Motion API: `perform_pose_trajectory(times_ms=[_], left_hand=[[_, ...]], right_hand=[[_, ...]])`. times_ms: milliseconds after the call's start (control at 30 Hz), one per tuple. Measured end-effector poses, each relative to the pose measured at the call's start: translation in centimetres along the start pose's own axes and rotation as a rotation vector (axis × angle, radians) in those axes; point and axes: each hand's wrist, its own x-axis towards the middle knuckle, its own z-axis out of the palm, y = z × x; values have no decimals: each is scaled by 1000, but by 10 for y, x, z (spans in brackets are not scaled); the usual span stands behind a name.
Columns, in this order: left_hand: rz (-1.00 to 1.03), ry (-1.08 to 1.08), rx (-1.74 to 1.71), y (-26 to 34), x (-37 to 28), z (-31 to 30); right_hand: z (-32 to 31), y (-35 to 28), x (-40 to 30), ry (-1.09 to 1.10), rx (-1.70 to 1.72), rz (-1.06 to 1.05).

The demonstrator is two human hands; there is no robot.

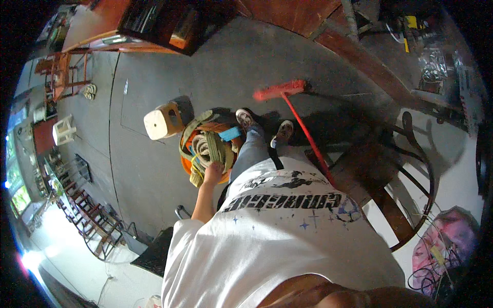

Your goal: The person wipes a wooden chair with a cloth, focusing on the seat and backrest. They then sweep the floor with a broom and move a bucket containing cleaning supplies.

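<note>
My left hand (pixel 215 171) is curled around a greenish webbing strap (pixel 213 148) at the near side of an orange bucket (pixel 186 164); the fingertips are hidden. Coiled pale webbing (pixel 201 148) fills the bucket, and one band arches over its far left rim. A blue block-like item (pixel 230 134) lies at the bucket's right side, close to my left leg. My right hand is out of view. On my right, a red broom (pixel 280 91) has its head out ahead on the floor; its red handle (pixel 308 134) runs back until my white shirt hides it.
A cream plastic stool (pixel 157 122) stands just left of the bucket. A dark round-framed chair (pixel 427 173) is close on my right. A wooden cabinet (pixel 154 30) stands ahead left. Pink fabric and tangled cables (pixel 431 265) lie behind right.
</note>
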Motion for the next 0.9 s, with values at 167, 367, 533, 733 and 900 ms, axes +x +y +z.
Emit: perform_pose_trajectory(times_ms=[167, 367, 533, 733, 900], left_hand=[[143, -107, 284, 42, 13, 10], [78, -2, -16, 53, 7, -1], [-41, 141, -57, 38, -20, -31], [-256, 111, -122, -6, -38, -13], [-295, 47, -218, 18, -47, -12]], right_hand=[[-29, -6, -26, 41, -161, -53], [-47, -132, 60, 104, -254, -274], [-12, -207, 61, 25, -168, -80], [-47, -129, 16, -29, -496, -126], [-75, -192, 12, -39, -605, -248]])
